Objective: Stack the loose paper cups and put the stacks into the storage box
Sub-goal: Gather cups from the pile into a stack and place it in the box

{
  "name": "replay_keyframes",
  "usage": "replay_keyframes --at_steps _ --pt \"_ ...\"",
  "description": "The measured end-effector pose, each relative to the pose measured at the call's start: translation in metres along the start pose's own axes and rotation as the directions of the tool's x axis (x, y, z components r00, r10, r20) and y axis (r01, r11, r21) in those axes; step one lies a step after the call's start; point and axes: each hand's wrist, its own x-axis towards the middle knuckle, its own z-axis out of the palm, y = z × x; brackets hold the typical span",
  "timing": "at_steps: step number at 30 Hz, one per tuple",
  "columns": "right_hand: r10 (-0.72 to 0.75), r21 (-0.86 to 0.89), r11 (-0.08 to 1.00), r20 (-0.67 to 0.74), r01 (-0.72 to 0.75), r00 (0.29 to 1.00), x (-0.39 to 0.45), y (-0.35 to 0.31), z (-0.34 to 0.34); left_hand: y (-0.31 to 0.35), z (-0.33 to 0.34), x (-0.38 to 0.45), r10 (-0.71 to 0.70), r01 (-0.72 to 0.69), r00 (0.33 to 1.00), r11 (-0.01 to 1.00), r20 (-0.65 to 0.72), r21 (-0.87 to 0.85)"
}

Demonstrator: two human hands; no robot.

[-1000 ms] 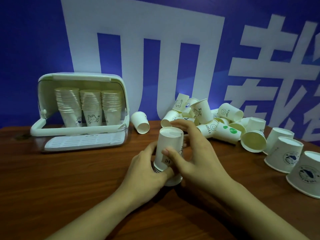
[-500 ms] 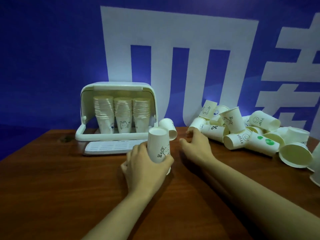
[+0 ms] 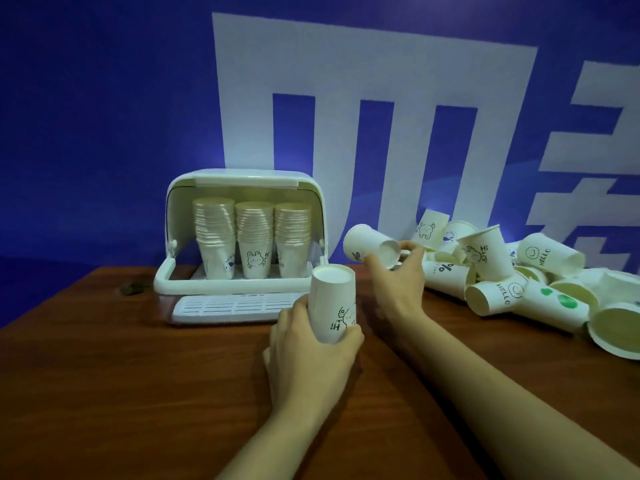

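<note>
Wooden table (image 3: 104,393), bare brown across the lower left of the frame. Storage box (image 3: 242,181), left of centre at the table's far edge, lid raised, three cup stacks (image 3: 254,237) inside. Left hand (image 3: 308,362), centre, fingers wrapped around an upside-down stack of cups (image 3: 332,303) standing on the table. Right hand (image 3: 398,282), forearm reaching in from lower right, pinches a single cup (image 3: 370,249) lifted on its side. Loose cup pile (image 3: 519,278), right.
</note>
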Motion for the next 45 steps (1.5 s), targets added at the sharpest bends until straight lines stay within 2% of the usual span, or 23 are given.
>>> replay_keyframes --at_steps 3,8,11,14,17,20,25,30,33,34,36,38,40,41,43,45 --pt "-0.107 0.123 0.987 0.029 0.102 0.994 -0.004 -0.043 -0.028 0.0 -0.001 0.0 0.012 -0.011 0.999 1.0 0.04 -0.019" --pt "-0.383 -0.021 0.92 0.157 0.391 0.91 -0.022 -0.086 -0.078 0.003 -0.002 -0.001 0.03 -0.025 0.993 0.998 0.11 -0.052" --pt "-0.425 -0.13 0.882 0.196 0.453 0.884 -0.035 -0.093 -0.092 0.002 -0.001 -0.003 0.012 0.009 0.989 0.99 0.146 -0.142" --pt "-0.439 -0.139 0.871 0.214 0.472 0.873 -0.043 -0.088 -0.092 0.0 0.0 -0.004 0.017 0.028 0.979 0.976 0.202 -0.218" --pt "-0.453 -0.188 0.823 0.351 0.536 0.819 -0.047 -0.078 -0.088 0.001 0.001 -0.004 0.035 0.034 0.965 0.965 0.259 -0.259" --pt "-0.451 -0.263 0.744 0.481 0.615 0.752 -0.05 -0.06 -0.081 0.001 0.001 -0.006 0.077 -0.024 0.962 0.979 0.261 -0.2" --pt "-0.437 -0.222 0.781 0.473 0.584 0.765 -0.055 -0.044 -0.071 0.002 0.001 -0.006 0.151 -0.136 0.972 0.987 0.18 -0.09" --pt "-0.427 -0.202 0.797 0.479 0.569 0.767 -0.061 -0.041 -0.068 -0.004 0.002 -0.001 0.132 -0.112 0.979 0.985 0.156 -0.13" --pt "-0.325 -0.005 0.921 0.544 0.391 0.773 -0.058 -0.041 -0.081 -0.007 0.004 0.002 0.121 -0.106 0.979 0.99 0.165 -0.098" --pt "-0.295 0.052 0.947 0.533 0.318 0.793 -0.055 -0.038 -0.086 -0.007 0.004 0.002 0.119 -0.106 0.979 0.991 0.166 -0.088" --pt "-0.255 0.044 0.965 0.382 0.258 0.888 -0.044 -0.023 -0.097 -0.008 0.004 0.0 0.11 -0.095 0.978 0.991 0.177 -0.095" --pt "-0.23 -0.179 0.951 0.128 0.25 0.965 -0.026 0.002 -0.106 -0.01 0.005 -0.001 0.104 -0.083 0.976 0.99 0.189 -0.116" --pt "-0.246 -0.503 0.843 -0.045 0.191 0.968 -0.003 0.022 -0.116 -0.01 0.005 -0.003 0.11 -0.088 0.976 0.989 0.187 -0.122" --pt "-0.241 -0.589 0.797 -0.108 0.133 0.964 0.01 0.027 -0.121 -0.01 0.006 -0.003 0.116 -0.095 0.977 0.988 0.181 -0.121" --pt "-0.18 -0.629 0.777 -0.194 0.018 0.964 0.036 0.033 -0.13 -0.009 0.007 -0.002 0.121 -0.101 0.977 0.988 0.175 -0.118" --pt "-0.081 -0.646 0.76 -0.208 -0.075 0.975 0.058 0.037 -0.137 -0.01 0.008 0.001 0.13 -0.112 0.976 0.987 0.175 -0.113"
